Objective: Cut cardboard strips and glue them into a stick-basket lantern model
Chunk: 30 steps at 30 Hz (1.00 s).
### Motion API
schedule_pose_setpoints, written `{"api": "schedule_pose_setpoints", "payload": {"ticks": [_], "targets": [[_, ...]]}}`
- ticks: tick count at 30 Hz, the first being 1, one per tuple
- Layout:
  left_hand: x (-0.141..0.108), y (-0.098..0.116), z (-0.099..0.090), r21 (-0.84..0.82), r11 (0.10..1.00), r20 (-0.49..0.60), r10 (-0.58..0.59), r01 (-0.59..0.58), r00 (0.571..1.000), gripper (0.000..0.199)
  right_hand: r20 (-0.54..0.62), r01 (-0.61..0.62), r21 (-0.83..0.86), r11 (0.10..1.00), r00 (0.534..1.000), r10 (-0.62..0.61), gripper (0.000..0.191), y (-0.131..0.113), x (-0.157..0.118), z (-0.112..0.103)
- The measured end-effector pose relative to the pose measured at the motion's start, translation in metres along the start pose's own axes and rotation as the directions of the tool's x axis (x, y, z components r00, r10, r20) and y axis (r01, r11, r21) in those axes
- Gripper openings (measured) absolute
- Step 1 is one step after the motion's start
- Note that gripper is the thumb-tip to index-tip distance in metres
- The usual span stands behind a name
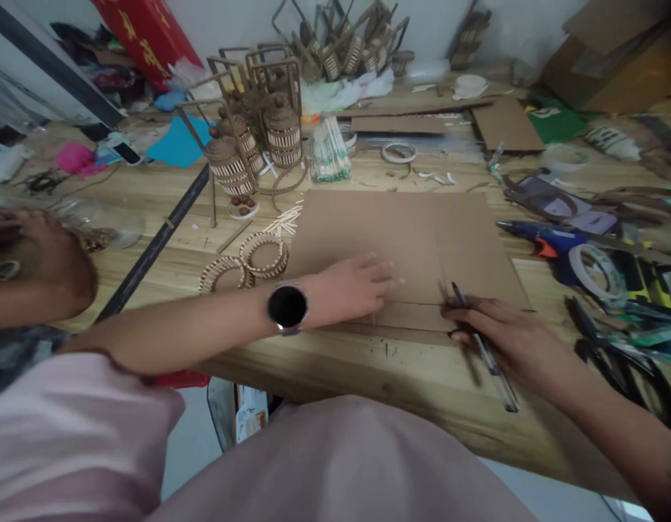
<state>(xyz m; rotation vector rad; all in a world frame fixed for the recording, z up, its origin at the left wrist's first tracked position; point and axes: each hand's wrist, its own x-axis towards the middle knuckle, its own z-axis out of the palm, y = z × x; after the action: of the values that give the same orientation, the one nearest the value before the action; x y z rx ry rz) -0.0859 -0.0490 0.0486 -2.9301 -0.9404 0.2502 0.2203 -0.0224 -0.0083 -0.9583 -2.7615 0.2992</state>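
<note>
A large brown cardboard sheet (379,232) lies on the wooden table (324,370), with a narrow strip (411,317) along its near edge. My left hand (357,286), a dark round watch (288,308) on its wrist, rests flat on the sheet with fingers spread. At the sheet's near right corner, my right hand (493,330) has its fingers closed around a pen (493,366), which slants across them. Two woven rings (264,255) of light sticks stand left of the sheet, beside loose sticks (284,220).
Lidded woven baskets (284,134) and bundled sticks (330,152) stand behind. On the right lie a blue glue gun (542,232), a tape roll (596,272) and black scissors (629,370). Another person's hand (47,254) is at the far left.
</note>
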Motion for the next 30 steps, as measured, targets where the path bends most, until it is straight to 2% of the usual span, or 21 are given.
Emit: {"api": "schedule_pose_setpoints", "payload": {"ticks": [2, 3, 4, 6, 7, 9, 10, 12, 14, 16, 19, 22, 24, 26, 30], "targets": [[-0.029, 0.013, -0.006, -0.006, 0.978, -0.118, -0.208, 0.209, 0.971, 0.020, 0.001, -0.015, 0.002, 1.000, 1.000, 0.015, 0.038, 0.008, -0.001, 0.002], [-0.044, 0.021, -0.007, -0.043, 0.935, -0.150, -0.356, 0.353, 0.923, 0.017, -0.002, -0.027, 0.020, 0.999, 1.000, 0.027, 0.039, 0.011, -0.002, 0.001], [-0.060, 0.031, -0.005, -0.082, 0.860, -0.170, -0.510, 0.504, 0.843, 0.016, -0.009, -0.046, 0.044, 0.998, 0.999, 0.046, 0.039, 0.014, -0.003, 0.001], [-0.087, 0.051, 0.006, -0.142, 0.651, -0.169, -0.758, 0.746, 0.630, 0.020, -0.029, -0.076, 0.092, 0.993, 0.996, 0.079, 0.038, 0.021, -0.006, -0.001], [-0.098, 0.060, 0.015, -0.175, 0.559, -0.169, -0.828, 0.811, 0.534, 0.021, -0.040, -0.082, 0.112, 0.990, 0.995, 0.087, 0.038, 0.024, -0.007, -0.001], [-0.113, 0.076, 0.036, -0.267, 0.437, -0.165, -0.899, 0.859, 0.406, 0.018, -0.061, -0.093, 0.138, 0.986, 0.993, 0.102, 0.039, 0.030, -0.008, -0.003], [-0.117, 0.081, 0.047, -0.317, 0.403, -0.185, -0.914, 0.858, 0.361, 0.018, -0.059, -0.097, 0.147, 0.984, 0.993, 0.107, 0.040, 0.032, -0.008, -0.004], [-0.119, 0.087, 0.065, -0.396, 0.360, -0.186, -0.932, 0.845, 0.310, 0.022, -0.047, -0.095, 0.164, 0.982, 0.993, 0.104, 0.042, 0.035, -0.008, -0.006], [-0.114, 0.089, 0.075, -0.445, 0.345, -0.188, -0.938, 0.827, 0.290, 0.024, -0.030, -0.089, 0.168, 0.982, 0.995, 0.095, 0.042, 0.038, -0.009, -0.007], [-0.106, 0.089, 0.078, -0.478, 0.351, -0.193, -0.936, 0.805, 0.294, 0.026, -0.032, -0.105, 0.161, 0.981, 0.993, 0.112, 0.043, 0.039, -0.012, -0.007], [-0.092, 0.092, 0.076, -0.512, 0.389, -0.176, -0.920, 0.766, 0.350, 0.028, -0.042, -0.135, 0.159, 0.978, 0.989, 0.143, 0.039, 0.036, -0.015, -0.006], [-0.082, 0.097, 0.072, -0.535, 0.421, -0.140, -0.899, 0.733, 0.414, 0.029, -0.067, -0.070, 0.178, 0.982, 0.994, 0.083, 0.028, 0.025, -0.012, -0.002], [-0.078, 0.100, 0.071, -0.548, 0.435, -0.133, -0.889, 0.714, 0.439, 0.028, -0.093, -0.023, 0.195, 0.981, 0.995, 0.042, 0.025, 0.016, -0.005, 0.001], [-0.079, 0.100, 0.069, -0.546, 0.447, -0.150, -0.884, 0.709, 0.442, 0.024, -0.101, 0.004, 0.218, 0.976, 0.995, 0.018, 0.024, 0.006, 0.004, 0.004], [-0.089, 0.096, 0.063, -0.461, 0.476, -0.248, -0.880, 0.749, 0.406, 0.018, -0.075, 0.040, 0.274, 0.961, 0.997, -0.021, 0.023, -0.011, 0.023, 0.008]]}}
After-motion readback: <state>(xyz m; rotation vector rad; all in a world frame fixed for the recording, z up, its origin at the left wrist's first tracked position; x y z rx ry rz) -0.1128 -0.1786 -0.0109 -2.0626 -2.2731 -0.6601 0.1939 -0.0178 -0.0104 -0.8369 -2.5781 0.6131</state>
